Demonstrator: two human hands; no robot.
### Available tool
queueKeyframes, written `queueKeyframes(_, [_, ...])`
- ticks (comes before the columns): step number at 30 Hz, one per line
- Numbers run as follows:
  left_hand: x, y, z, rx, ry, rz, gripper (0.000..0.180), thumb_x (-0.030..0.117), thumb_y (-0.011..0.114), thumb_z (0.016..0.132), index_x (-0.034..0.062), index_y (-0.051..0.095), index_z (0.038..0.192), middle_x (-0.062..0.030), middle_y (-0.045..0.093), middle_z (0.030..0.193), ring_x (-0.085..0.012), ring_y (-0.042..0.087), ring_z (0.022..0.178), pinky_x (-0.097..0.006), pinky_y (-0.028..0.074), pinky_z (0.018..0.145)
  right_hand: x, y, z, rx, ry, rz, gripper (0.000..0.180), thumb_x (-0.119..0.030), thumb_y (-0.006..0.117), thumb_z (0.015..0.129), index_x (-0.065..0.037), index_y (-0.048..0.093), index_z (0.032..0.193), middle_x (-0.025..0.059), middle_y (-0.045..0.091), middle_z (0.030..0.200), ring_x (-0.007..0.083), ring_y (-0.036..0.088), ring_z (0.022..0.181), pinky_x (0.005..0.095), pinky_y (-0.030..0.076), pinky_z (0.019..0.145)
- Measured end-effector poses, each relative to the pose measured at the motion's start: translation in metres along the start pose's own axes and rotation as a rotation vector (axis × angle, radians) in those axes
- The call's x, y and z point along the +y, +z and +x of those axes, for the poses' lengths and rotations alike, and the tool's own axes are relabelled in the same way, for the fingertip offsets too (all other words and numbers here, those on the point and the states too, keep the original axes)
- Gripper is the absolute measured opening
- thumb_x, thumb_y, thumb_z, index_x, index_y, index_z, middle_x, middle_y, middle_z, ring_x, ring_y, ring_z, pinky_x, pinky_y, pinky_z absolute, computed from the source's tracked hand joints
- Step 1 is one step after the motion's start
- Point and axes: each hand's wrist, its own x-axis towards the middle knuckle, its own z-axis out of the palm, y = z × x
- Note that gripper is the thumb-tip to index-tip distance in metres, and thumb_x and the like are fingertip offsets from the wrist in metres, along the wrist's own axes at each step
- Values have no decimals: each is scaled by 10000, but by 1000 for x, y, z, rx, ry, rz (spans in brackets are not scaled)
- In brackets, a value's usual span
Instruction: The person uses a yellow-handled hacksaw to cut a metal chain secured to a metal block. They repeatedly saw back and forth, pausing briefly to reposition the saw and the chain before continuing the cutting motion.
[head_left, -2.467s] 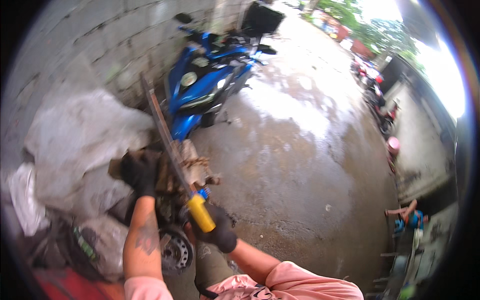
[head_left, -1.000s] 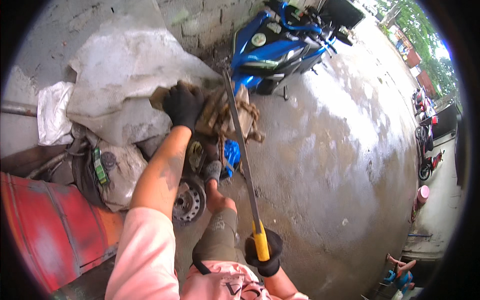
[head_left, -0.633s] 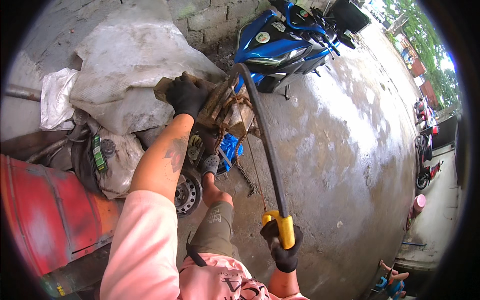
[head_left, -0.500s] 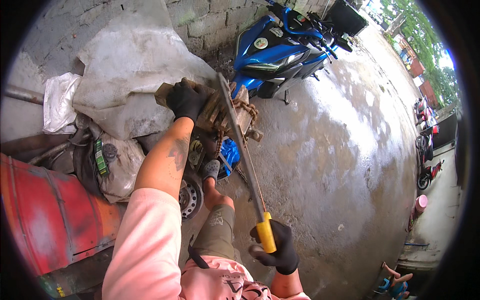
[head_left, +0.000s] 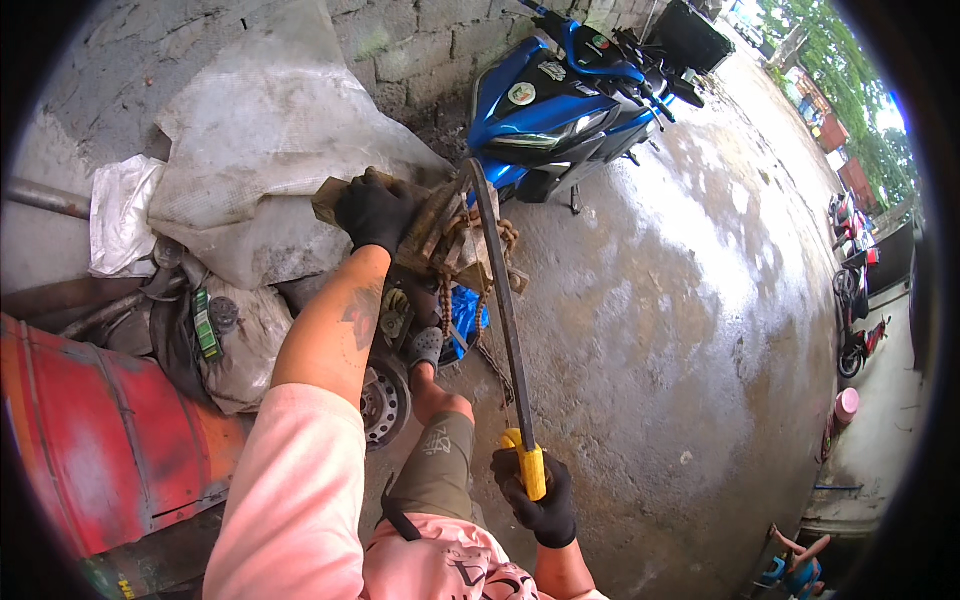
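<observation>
While rusty metal block (head_left: 430,230) at frame centre-top is pinned by gloved left hand (head_left: 373,210), fingers curled over its top edge, long dark bar (head_left: 500,310) is gripped at yellow handle (head_left: 528,468) by gloved right hand (head_left: 535,495), fist closed. Bar tip meets block near blue motorcycle (head_left: 560,100). Block underside hidden; chain (head_left: 480,300) partly seen; white sacks (head_left: 260,160) upper left.

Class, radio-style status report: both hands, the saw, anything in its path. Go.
Left hand pressing down wooden block. Right hand gripping hacksaw by its yellow handle. Rusty chain draped beside the blade; blue scooter just beyond.
</observation>
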Motion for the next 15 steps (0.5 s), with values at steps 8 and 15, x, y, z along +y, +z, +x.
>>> queueKeyframes(8, [5, -5, -3, -30, -8, 1, 541, 449, 599, 837, 41, 668, 1186, -201, 708, 1103, -381, 701, 1003, -540, 552, 825, 26, 14, 3, 169, -286, -52, 547, -527, 656, 916, 13, 613, 846, 69, 595, 686, 167, 555, 592, 312, 433, 561])
queueKeyframes(15, [-6, 3, 6, -52, -1, -58, 577, 459, 612, 818, 37, 657, 1209, -196, 695, 1123, -394, 684, 1024, -545, 549, 826, 19, 10, 25, 134, -324, -187, 571, -543, 623, 935, -10, 577, 737, 74, 587, 667, 168, 545, 581, 314, 422, 552])
